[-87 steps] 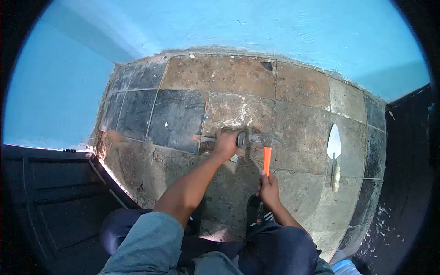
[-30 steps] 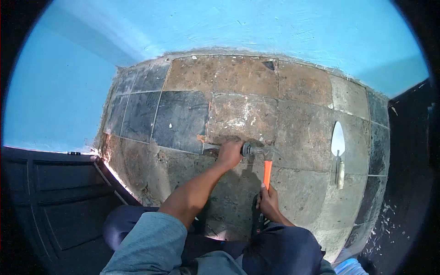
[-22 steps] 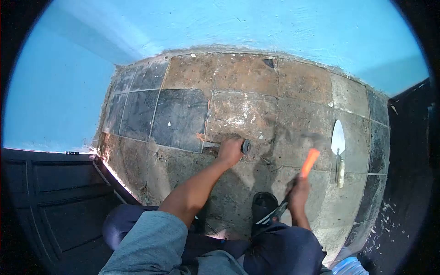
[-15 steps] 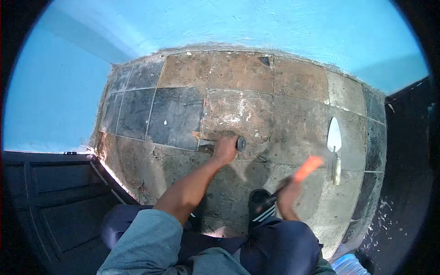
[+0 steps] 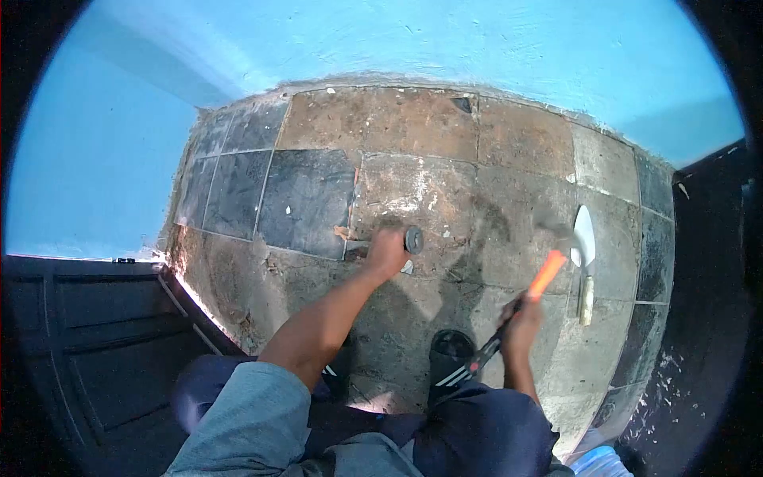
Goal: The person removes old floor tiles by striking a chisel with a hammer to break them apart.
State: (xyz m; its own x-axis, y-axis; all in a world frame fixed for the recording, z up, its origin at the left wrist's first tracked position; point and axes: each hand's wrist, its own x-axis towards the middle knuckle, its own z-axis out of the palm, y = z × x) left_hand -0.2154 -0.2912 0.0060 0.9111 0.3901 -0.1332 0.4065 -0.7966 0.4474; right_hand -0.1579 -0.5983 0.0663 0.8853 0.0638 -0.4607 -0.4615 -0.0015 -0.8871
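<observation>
My left hand (image 5: 386, 253) is wrapped around a chisel (image 5: 413, 240), whose round dark end sticks out to the right of the fist. The blade side points left, right at the edge of a dark floor tile (image 5: 306, 203). In my right hand (image 5: 520, 322) is a hammer (image 5: 547, 274) with an orange and black handle, gripped around the black part. Its head is smeared by motion and overlaps the trowel's blade in this view. That trowel (image 5: 585, 238), pale-bladed with a light handle, lies on the floor right of the hammer.
Bare, stained mortar (image 5: 421, 187) and several dark tiles cover the floor. A small dark tile shard (image 5: 462, 104) lies near the blue wall (image 5: 445, 40). A dark panelled door (image 5: 119, 342) stands at left, and clear blue plastic (image 5: 600, 461) shows at bottom right.
My right hand has moved up and to the right with the hammer, away from the chisel. My left hand holds the chisel in nearly the same spot.
</observation>
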